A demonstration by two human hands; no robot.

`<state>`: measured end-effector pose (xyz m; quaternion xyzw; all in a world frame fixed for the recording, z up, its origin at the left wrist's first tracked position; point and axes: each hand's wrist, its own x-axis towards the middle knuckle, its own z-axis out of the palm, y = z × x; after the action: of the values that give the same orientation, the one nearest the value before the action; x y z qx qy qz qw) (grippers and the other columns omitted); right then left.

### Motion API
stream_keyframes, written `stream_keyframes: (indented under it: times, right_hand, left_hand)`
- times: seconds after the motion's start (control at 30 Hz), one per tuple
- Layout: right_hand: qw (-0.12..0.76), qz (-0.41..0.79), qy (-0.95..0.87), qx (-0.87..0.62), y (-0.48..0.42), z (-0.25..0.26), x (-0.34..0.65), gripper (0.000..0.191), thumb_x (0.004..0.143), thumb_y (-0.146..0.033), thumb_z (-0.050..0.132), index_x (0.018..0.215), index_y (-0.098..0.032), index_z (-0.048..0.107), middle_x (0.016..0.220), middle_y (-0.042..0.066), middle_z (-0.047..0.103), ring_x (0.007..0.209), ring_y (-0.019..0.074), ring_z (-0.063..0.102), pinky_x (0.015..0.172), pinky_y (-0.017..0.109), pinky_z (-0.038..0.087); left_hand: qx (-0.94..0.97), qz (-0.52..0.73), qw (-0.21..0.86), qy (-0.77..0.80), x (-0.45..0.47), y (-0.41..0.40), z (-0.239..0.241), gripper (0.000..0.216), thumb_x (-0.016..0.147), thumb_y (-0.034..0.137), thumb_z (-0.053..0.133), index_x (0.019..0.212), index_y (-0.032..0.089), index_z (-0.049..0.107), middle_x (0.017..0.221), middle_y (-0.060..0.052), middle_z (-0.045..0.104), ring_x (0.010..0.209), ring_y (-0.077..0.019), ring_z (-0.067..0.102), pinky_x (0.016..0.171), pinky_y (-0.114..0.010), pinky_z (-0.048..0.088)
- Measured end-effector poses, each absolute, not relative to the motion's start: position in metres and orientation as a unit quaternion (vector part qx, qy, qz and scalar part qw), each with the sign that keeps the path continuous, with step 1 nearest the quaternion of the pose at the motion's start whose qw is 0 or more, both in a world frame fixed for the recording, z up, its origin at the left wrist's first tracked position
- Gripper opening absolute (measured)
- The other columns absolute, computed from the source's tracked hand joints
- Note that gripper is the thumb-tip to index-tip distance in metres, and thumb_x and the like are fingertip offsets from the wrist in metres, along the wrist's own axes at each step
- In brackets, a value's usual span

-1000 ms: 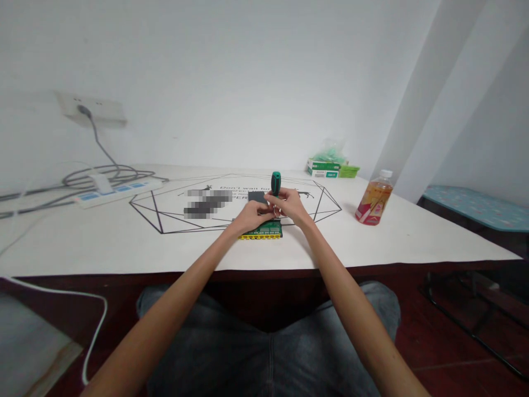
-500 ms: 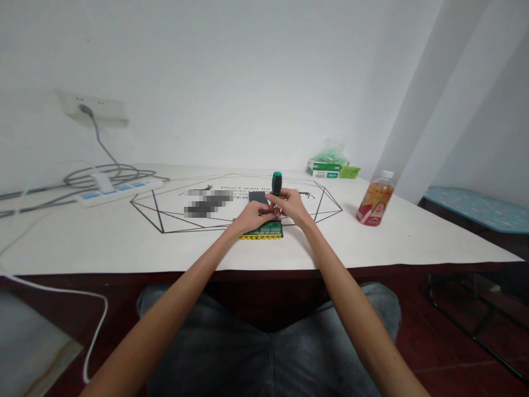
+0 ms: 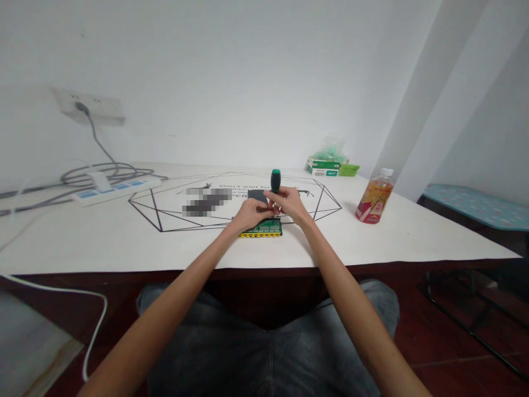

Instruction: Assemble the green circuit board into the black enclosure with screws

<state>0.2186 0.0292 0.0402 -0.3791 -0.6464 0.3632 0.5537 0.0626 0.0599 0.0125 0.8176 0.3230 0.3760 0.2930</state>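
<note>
An upright screwdriver [image 3: 275, 181] with a green and black handle is gripped by my right hand [image 3: 291, 203], just under the handle. Below it lies a green circuit board [image 3: 264, 227] with a yellow row along its near edge. My left hand [image 3: 253, 214] rests over the board's far left part, its fingertips pinched together close to the screwdriver's shaft. What those left fingertips hold, if anything, is hidden. Behind the hands sits a dark flat piece [image 3: 257, 195], partly covered by my fingers.
To the right stands a drink bottle [image 3: 374, 197] with a white cap. Green and white boxes [image 3: 324, 167] with a plastic bag on top are at the back. On the left lie a power strip [image 3: 118, 189] and coiled cables [image 3: 88, 172]. The table's front edge runs near my lap.
The whole view has shifted slightly. Both hands and the upright screwdriver keep nearly the same place over the circuit board, with the same hold.
</note>
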Motion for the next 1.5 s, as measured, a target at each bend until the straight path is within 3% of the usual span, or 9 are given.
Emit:
stream_keyframes:
  times: [0.6,0.9,1.1,1.33,1.5]
  right_hand:
    - [0.561,0.344,-0.658,-0.366,0.0326,0.0363,0.2217,0.040,0.075,-0.054,0.073,0.068,-0.017,0.060,0.060,0.002,0.061,0.043,0.0092,0.049,0.038,0.023,0.036]
    - [0.581,0.307,-0.650,-0.381,0.0298,0.0397,0.2198,0.046,0.070,-0.061,0.073,0.069,-0.017,0.060,0.062,0.001,0.062,0.041,0.0080,0.048,0.039,0.022,0.036]
    - [0.589,0.313,-0.644,-0.374,0.0323,0.0387,0.2202,0.045,0.066,-0.059,0.077,0.067,-0.017,0.061,0.060,0.000,0.060,0.040,0.0081,0.048,0.038,0.022,0.037]
    - [0.627,0.313,-0.612,-0.365,0.0333,0.0387,0.2211,0.046,0.067,-0.059,0.076,0.068,-0.016,0.060,0.059,0.000,0.060,0.037,0.0073,0.046,0.035,0.021,0.035]
    - [0.618,0.309,-0.618,-0.374,0.0339,0.0379,0.2216,0.045,0.067,-0.059,0.075,0.069,-0.016,0.060,0.058,0.000,0.060,0.037,0.0070,0.045,0.036,0.021,0.035]
  left_hand:
    - [0.841,0.352,0.280,0.301,0.0639,0.0638,0.0090,0.020,0.080,0.032,0.067,0.084,0.015,0.078,0.084,-0.006,0.077,0.076,-0.0192,0.069,0.074,-0.031,0.053]
    - [0.840,0.363,0.251,0.316,0.0641,0.0616,0.0121,0.018,0.078,0.032,0.070,0.081,0.016,0.077,0.082,-0.006,0.077,0.077,-0.0189,0.069,0.079,-0.032,0.052]
    - [0.847,0.350,0.236,0.324,0.0640,0.0596,0.0127,0.021,0.083,0.029,0.061,0.086,0.017,0.079,0.085,-0.005,0.078,0.077,-0.0180,0.068,0.077,-0.031,0.052]
    - [0.856,0.342,0.185,0.342,0.0601,0.0593,0.0148,0.024,0.073,0.015,0.059,0.085,0.021,0.080,0.095,-0.003,0.078,0.091,-0.0199,0.069,0.091,-0.033,0.051]
    - [0.866,0.325,0.170,0.340,0.0585,0.0610,0.0132,0.025,0.073,0.015,0.058,0.085,0.021,0.080,0.094,-0.003,0.077,0.092,-0.0203,0.069,0.091,-0.033,0.051]
